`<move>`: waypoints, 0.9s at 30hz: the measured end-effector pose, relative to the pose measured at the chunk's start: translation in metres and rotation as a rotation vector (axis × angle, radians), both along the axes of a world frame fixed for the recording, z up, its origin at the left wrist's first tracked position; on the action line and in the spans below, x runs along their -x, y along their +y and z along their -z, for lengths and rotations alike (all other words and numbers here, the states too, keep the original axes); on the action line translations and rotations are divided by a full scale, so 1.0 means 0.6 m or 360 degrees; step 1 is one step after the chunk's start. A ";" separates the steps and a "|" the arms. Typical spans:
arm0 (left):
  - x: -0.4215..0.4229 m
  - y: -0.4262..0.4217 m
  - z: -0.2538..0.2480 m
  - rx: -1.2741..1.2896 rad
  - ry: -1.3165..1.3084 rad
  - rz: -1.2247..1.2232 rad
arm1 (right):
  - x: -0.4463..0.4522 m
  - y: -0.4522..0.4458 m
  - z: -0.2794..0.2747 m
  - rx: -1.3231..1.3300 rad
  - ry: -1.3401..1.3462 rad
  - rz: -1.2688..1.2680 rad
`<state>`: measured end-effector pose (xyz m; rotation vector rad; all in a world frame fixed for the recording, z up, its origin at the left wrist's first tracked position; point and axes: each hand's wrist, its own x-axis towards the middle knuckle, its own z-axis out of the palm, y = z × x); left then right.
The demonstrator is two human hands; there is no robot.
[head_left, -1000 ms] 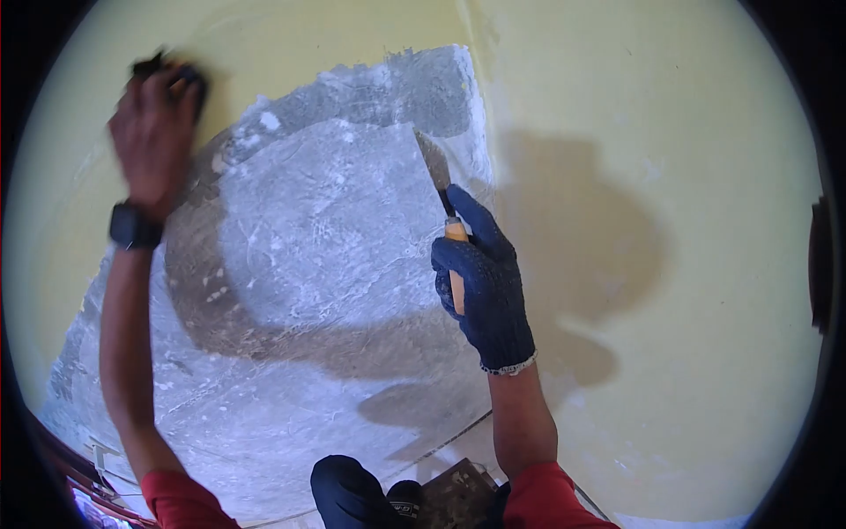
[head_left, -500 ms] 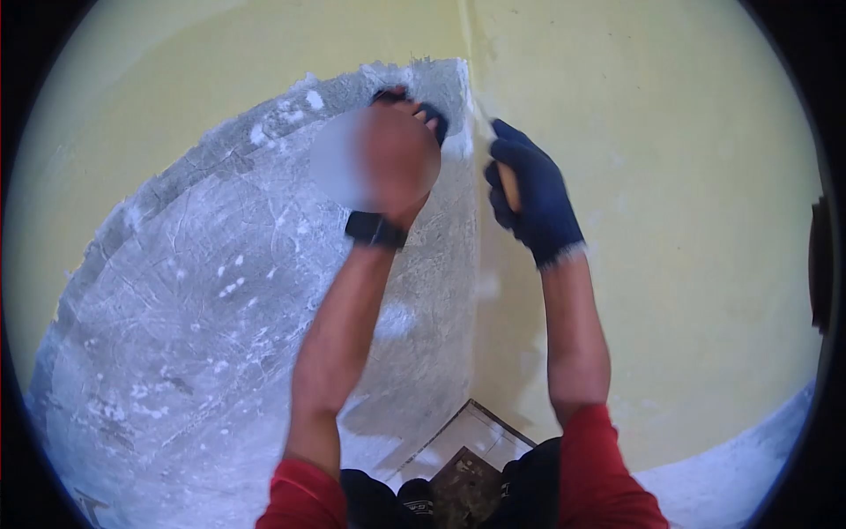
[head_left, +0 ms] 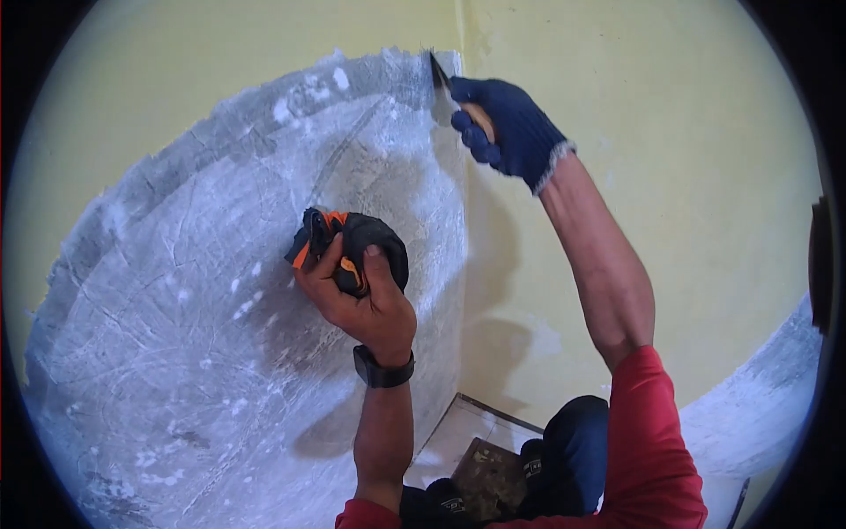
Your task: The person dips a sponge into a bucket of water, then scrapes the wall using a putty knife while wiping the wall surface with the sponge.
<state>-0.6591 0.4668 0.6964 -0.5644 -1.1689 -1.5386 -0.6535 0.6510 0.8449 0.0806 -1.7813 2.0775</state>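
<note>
My right hand (head_left: 515, 128), in a dark blue knit glove, is closed around the wooden handle of a scraper (head_left: 477, 120). Its dark blade meets the wall at the top of the grey patch, just left of the corner. Lower down on the left, my bare left hand (head_left: 361, 304) grips a black and orange bundle (head_left: 374, 240) between thumb and fingers. What exactly the bundle is, I cannot make out. The bundle is in front of the bare grey wall patch (head_left: 220, 229), which has white specks and scratches.
Yellow paint (head_left: 687, 212) covers the wall right of the corner and above the patch. A brown fixture (head_left: 820, 264) juts out at the far right. Below are a floor edge and a brown square (head_left: 489, 480) between my feet.
My right hand has risen and shifted left, bringing the scraper blade to the patch's top edge. My left hand has dropped well below the patch's top, and the black and orange bundle now shows.
</note>
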 end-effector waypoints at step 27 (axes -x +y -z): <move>0.006 -0.002 0.012 -0.0108 -0.0008 0.0149 | 0.027 0.058 -0.044 -0.0543 -0.0212 -0.0112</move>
